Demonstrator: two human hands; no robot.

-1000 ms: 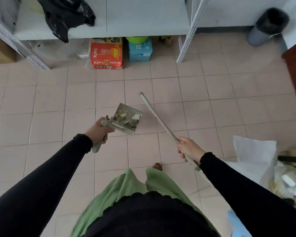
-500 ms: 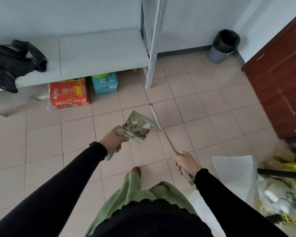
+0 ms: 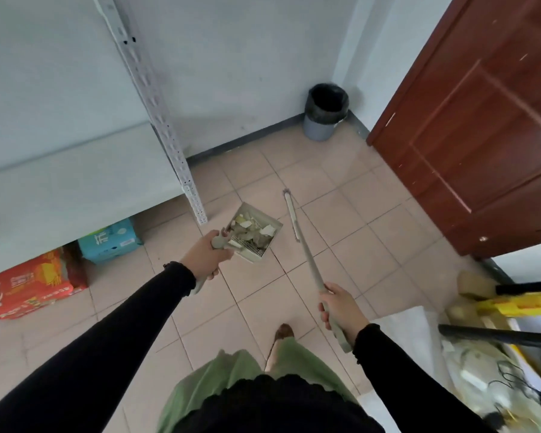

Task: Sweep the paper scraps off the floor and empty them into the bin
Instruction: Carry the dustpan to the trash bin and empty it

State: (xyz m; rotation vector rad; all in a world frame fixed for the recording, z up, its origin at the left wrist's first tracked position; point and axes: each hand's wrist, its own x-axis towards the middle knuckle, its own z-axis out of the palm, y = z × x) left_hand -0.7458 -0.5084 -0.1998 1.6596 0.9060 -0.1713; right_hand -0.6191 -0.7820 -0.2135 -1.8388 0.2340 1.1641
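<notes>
Grips the handle of a pale grey-green plastic dustpan [image 3: 253, 255] in the left hand [image 3: 205, 256], fingers curled round it, and holds the pan off the beige tiled floor [image 3: 341, 189], just ahead of that hand. Carries a heap of white and yellowish paper scraps [image 3: 251, 229] inside the pan, behind its comb of teeth. Clasps the thin grey-green pole of a broom [image 3: 306, 254] in the right hand [image 3: 341, 307], fingers wrapped round its near end, and points it forward and a little leftward from that hand. Keeps the broom's narrow head, seen edge-on, just right of the dustpan and apart from it. Cannot tell whether that head touches the tiles.

Faces a round grey plastic bin with a black liner [image 3: 325, 115] — well ahead of both hands, set in the corner against the white wall, well apart from the scraps in the pan. Stands with a red-brown panelled wooden door [image 3: 481, 135] ahead and to the right of the right hand, and a white perforated metal shelf upright [image 3: 163, 120] ahead of the left hand, its foot near the dustpan. Leaves a teal cardboard carton [image 3: 111, 240] and a red printed carton [image 3: 28, 282] to the left of the left hand, under the shelf — and a white sack [image 3: 403, 323] beside a yellow object [image 3: 519, 304] to the right of the right hand.
</notes>
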